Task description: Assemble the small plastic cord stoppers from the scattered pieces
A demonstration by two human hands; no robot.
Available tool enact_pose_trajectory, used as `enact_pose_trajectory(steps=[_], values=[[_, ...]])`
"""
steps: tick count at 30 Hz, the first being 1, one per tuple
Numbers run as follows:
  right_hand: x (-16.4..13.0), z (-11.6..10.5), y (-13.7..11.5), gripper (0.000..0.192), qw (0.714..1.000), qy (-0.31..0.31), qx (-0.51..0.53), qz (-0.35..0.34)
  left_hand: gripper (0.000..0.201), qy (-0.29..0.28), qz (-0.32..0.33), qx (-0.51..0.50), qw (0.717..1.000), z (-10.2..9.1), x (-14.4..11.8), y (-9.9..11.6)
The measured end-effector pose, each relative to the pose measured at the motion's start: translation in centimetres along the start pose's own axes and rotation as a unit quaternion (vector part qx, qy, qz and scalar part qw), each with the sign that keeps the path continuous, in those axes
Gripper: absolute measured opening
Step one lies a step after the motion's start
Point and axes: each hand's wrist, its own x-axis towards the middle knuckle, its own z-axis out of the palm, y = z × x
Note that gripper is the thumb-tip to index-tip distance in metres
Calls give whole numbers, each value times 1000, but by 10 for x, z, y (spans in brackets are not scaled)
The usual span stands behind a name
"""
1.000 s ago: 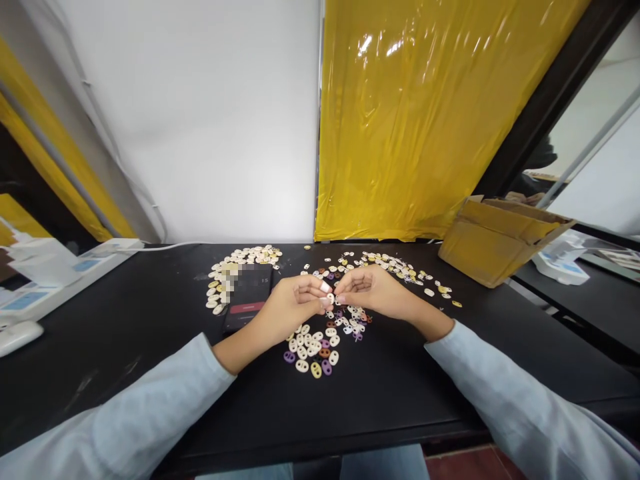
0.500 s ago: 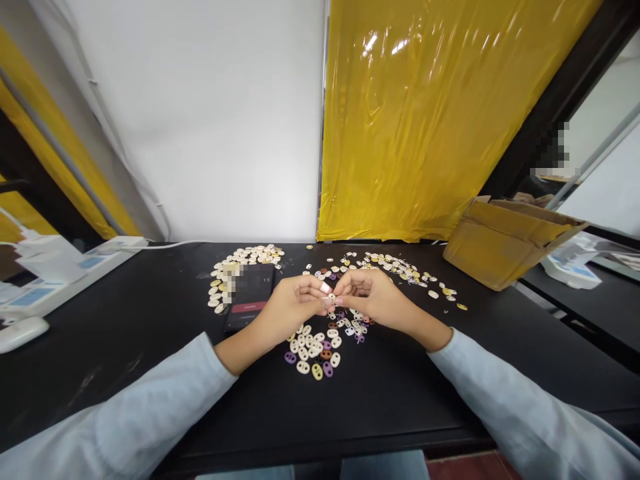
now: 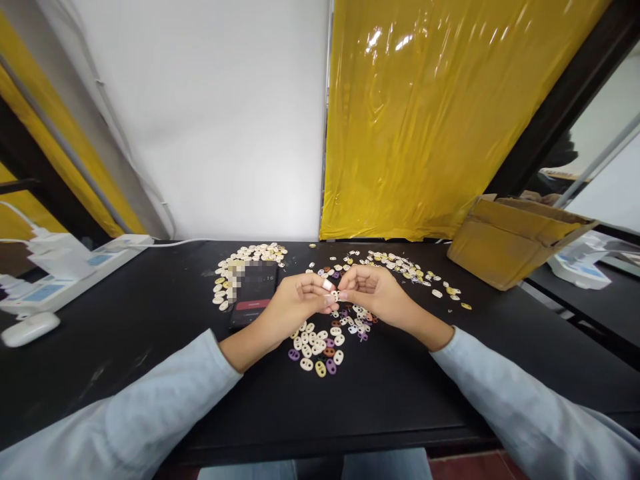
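Note:
My left hand (image 3: 293, 307) and my right hand (image 3: 374, 293) meet over the middle of the black table (image 3: 150, 313). Together their fingertips pinch one small white oval piece (image 3: 335, 295) with two holes. Right below the hands lies a cluster of white, purple, yellow and brown oval pieces (image 3: 320, 348). More pieces (image 3: 357, 323) lie scattered under my right hand.
A dark phone (image 3: 255, 292) lies left of my hands beside a pile of cream pieces (image 3: 245, 257). More pieces (image 3: 410, 270) trail to the right. A cardboard box (image 3: 515, 240) stands at right. White devices (image 3: 60, 273) and a white mouse (image 3: 30, 328) sit at left.
The hands stay together on the small piece, with only slight finger movement. The view has shifted a little to the left.

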Motion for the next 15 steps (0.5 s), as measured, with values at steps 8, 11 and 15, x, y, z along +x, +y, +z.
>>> enact_pose_trajectory(steps=[8, 11, 15], values=[[-2, 3, 5, 18, 999, -35, 4, -11, 18, -15, 24, 11, 1000, 0, 1, 0], [-1, 3, 5, 15, 999, -22, -13, -22, 18, 3, 45, 7, 999, 2, 2, -1], [1, 3, 2, 10, 997, 0, -57, -43, 15, 7, 58, 13, 998, 3, 4, -3]])
